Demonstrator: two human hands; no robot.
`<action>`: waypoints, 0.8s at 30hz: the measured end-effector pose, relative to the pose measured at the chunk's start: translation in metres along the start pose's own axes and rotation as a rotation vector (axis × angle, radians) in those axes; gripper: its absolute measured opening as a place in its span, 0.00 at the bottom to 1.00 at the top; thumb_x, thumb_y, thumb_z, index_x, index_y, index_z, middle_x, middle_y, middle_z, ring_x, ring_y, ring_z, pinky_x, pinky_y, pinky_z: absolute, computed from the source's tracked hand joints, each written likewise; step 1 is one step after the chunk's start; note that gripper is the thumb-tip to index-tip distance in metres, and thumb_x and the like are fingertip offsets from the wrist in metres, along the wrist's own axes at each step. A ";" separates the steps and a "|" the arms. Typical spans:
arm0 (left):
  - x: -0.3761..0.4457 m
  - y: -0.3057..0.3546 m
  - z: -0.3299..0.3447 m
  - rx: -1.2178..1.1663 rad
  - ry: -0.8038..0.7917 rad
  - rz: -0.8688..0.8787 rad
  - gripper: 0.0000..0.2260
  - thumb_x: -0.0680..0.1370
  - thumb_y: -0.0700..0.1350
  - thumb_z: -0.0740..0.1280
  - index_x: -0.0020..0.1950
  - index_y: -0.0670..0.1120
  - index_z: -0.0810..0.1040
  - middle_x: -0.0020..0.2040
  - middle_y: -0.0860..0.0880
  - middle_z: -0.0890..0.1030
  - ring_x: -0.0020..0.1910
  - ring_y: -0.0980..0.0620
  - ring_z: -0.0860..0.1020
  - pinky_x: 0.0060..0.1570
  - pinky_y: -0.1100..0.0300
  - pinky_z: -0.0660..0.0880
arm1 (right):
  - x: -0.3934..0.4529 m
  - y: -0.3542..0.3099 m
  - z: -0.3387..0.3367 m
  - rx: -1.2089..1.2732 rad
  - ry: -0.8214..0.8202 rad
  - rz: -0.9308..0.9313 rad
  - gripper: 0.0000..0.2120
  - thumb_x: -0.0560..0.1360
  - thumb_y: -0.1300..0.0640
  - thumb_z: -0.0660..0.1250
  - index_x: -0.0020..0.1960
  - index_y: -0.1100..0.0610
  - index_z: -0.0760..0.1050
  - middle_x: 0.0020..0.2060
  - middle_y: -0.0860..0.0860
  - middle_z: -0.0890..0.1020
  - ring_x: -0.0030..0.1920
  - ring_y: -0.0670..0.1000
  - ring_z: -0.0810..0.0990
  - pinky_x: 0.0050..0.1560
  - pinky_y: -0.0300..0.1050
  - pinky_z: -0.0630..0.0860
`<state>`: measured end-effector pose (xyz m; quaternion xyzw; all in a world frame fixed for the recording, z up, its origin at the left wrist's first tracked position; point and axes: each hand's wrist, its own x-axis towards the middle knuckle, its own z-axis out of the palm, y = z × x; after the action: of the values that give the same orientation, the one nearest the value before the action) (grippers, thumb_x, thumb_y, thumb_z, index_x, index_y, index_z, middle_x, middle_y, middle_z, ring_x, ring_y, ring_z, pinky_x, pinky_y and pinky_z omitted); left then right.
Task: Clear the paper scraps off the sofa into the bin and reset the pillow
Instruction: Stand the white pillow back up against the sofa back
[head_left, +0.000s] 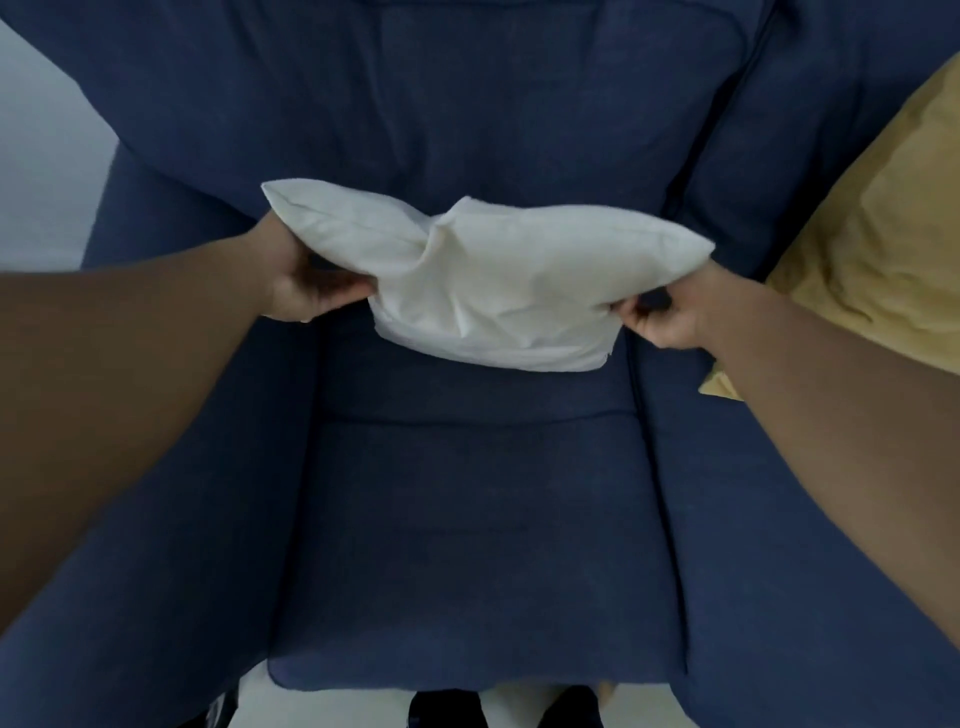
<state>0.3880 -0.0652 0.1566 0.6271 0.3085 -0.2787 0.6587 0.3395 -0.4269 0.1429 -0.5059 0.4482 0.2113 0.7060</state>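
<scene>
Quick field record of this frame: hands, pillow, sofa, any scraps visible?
left hand: grip shut on the white pillow's left end
right hand: grip shut on its right end
pillow: held over the seat, near the backrest, creased at the middle
sofa: blue, seat cushion bare
paper scraps: none in view
bin: not in view
yellow pillow: on the sofa to the right

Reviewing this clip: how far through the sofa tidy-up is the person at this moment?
Looks done: no paper scraps show on the blue sofa seat; the bin is out of view, so that part is unconfirmed. In hand: the white pillow is held above the seat, left hand and right hand each gripping an end. Left: setting the pillow down in place.
</scene>
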 end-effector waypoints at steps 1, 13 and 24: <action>0.004 -0.002 0.003 -0.073 0.038 -0.030 0.19 0.78 0.56 0.69 0.63 0.44 0.82 0.57 0.42 0.85 0.53 0.43 0.86 0.52 0.49 0.83 | 0.003 0.000 0.005 0.030 0.005 -0.069 0.07 0.81 0.56 0.66 0.51 0.58 0.81 0.44 0.55 0.82 0.34 0.51 0.81 0.36 0.38 0.80; 0.018 0.001 0.031 0.158 0.438 0.684 0.29 0.74 0.58 0.72 0.72 0.52 0.70 0.65 0.56 0.76 0.62 0.61 0.75 0.60 0.68 0.74 | 0.020 0.022 0.052 -0.387 0.404 -0.957 0.30 0.77 0.41 0.67 0.76 0.49 0.65 0.67 0.50 0.71 0.63 0.47 0.74 0.62 0.46 0.75; 0.028 0.019 0.024 0.253 0.486 0.687 0.09 0.79 0.56 0.69 0.53 0.53 0.75 0.47 0.58 0.78 0.43 0.62 0.76 0.47 0.67 0.78 | 0.041 0.001 0.054 -0.590 0.177 -0.901 0.44 0.77 0.40 0.66 0.85 0.45 0.45 0.75 0.45 0.68 0.72 0.47 0.69 0.72 0.47 0.67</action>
<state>0.4221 -0.0875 0.1481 0.8165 0.1917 0.0765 0.5392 0.3826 -0.3838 0.1122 -0.8404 0.1664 -0.0390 0.5143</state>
